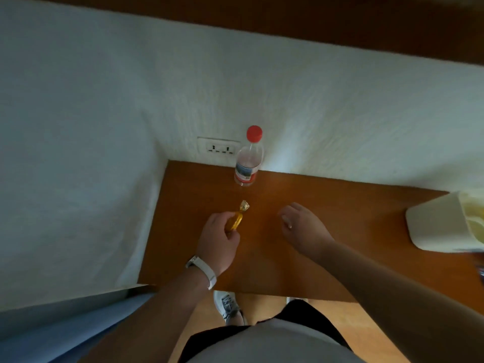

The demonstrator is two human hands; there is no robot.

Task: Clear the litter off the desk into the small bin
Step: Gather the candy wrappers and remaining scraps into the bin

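Note:
My left hand (217,242) is closed around a gold candy wrapper (237,217), whose twisted end sticks out above my fingers over the wooden desk (353,231). My right hand (303,226) rests low over the desk middle, fingers loosely curled, holding nothing. A clear plastic bottle (247,163) with a red cap stands at the desk's back edge by the wall. The small white bin (440,221) sits at the right end of the desk, partly cut off by the frame, with pale yellowish contents showing inside.
A white wall with a double socket (219,148) runs behind and left of the desk. Below the desk's front edge are my shoes (227,307) on a wooden floor. A pale blue surface (65,326) lies at the lower left.

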